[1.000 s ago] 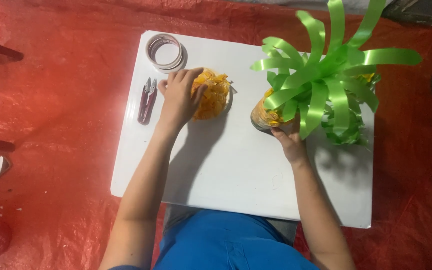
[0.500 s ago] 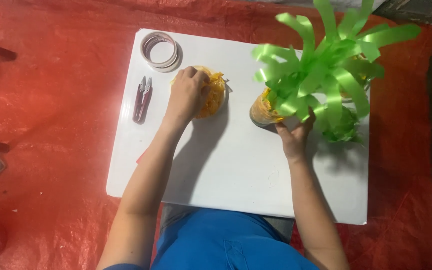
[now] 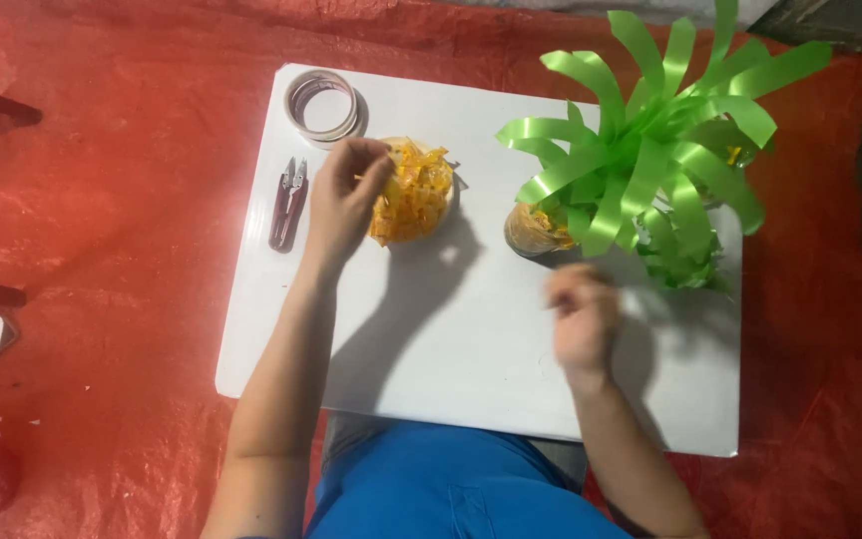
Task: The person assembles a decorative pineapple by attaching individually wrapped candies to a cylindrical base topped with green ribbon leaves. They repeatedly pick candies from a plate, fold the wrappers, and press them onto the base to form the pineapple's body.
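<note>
Nearest is the person's blue-clad lap, pressed against the near edge of the low white rectangular bench [image 3: 451, 339], which sits on a red plastic sheet [image 3: 102, 200] spread over the floor. The right hand [image 3: 581, 319] hovers blurred over the bare bench top, just near of the pineapple-shaped craft piece with long green ribbon leaves [image 3: 650, 170]; it touches nothing, and I cannot tell how far its fingers are curled. Further off, the left hand [image 3: 346, 195] reaches into the pile of small yellow-orange ribbon pieces [image 3: 416, 195], its fingers [image 3: 376, 165] pinched together on one piece at the pile's left edge. Left of that hand lie small dark thread snips [image 3: 288, 203]. At the far left corner rests a roll of clear tape [image 3: 323, 104].
</note>
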